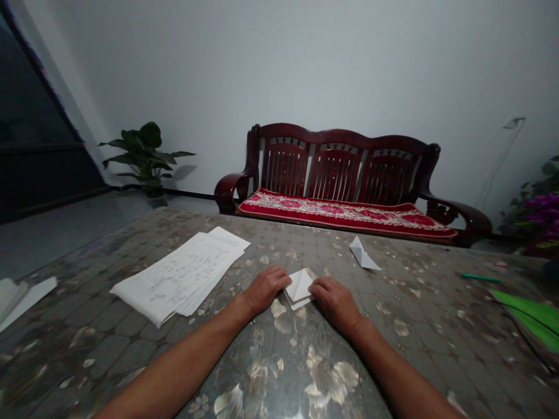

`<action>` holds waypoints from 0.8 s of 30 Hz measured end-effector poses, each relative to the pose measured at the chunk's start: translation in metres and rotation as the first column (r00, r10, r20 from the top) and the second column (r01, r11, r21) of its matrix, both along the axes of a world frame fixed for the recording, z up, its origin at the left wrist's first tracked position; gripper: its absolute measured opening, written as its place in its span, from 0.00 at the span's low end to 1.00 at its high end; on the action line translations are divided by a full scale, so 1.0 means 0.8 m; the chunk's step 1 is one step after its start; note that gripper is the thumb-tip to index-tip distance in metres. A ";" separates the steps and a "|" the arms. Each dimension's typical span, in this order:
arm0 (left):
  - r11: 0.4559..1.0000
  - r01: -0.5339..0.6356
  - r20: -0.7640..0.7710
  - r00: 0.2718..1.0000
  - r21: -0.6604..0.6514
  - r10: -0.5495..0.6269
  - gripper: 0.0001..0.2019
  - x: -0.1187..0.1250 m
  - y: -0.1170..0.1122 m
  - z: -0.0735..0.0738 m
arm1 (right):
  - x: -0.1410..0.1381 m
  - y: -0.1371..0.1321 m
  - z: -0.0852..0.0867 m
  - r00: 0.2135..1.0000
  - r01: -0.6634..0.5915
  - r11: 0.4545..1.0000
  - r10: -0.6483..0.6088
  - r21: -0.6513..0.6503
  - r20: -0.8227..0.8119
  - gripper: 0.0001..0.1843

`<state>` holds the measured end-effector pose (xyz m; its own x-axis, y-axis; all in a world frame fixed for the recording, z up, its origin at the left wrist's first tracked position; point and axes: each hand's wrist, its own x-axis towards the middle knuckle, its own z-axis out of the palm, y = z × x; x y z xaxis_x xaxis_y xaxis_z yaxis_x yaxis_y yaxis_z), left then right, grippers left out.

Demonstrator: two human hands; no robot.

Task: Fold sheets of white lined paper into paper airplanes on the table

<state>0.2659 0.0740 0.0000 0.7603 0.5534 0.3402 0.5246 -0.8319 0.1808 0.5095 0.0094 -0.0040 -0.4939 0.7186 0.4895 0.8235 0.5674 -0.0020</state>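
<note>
A small white sheet of folded paper (299, 286) lies on the patterned table in front of me, layered and creased into a squarish shape with a raised triangular flap. My left hand (267, 286) grips its left edge with curled fingers. At the opposite edge, my right hand (335, 299) pinches the paper, fingers bent and closed. The undersides of both hands' fingertips are partly hidden. Beyond my right hand stands another folded white paper piece (363, 255) with pointed corners.
A stack of written paper sheets (183, 273) lies left of my hands, with more white paper (26, 299) at the far left. On the right are a green pen (480, 277), a green sheet (530, 317) and dark cords. A wooden bench (334, 169) stands behind the table (257, 372).
</note>
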 end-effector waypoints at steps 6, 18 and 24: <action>1.000 0.000 -0.038 0.999 0.029 0.001 0.08 -0.001 0.001 -0.004 | 0.006 -0.002 -0.002 1.000 -0.029 0.998 0.028 0.058 0.014 0.06; 0.997 0.013 -0.048 0.999 0.082 -0.009 0.08 -0.002 0.003 -0.008 | 0.003 -0.008 0.003 0.994 0.055 0.998 -0.054 -0.012 0.094 0.07; 0.995 -0.001 -0.056 0.998 0.099 0.006 0.07 -0.002 0.003 -0.008 | 0.001 -0.009 0.004 0.992 0.063 0.998 -0.060 -0.025 0.112 0.09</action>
<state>0.2646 0.0766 -0.0064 0.7781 0.5215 0.3501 0.5345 -0.8425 0.0672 0.5104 0.0021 -0.0008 -0.4989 0.7620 0.4129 0.8527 0.5168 0.0765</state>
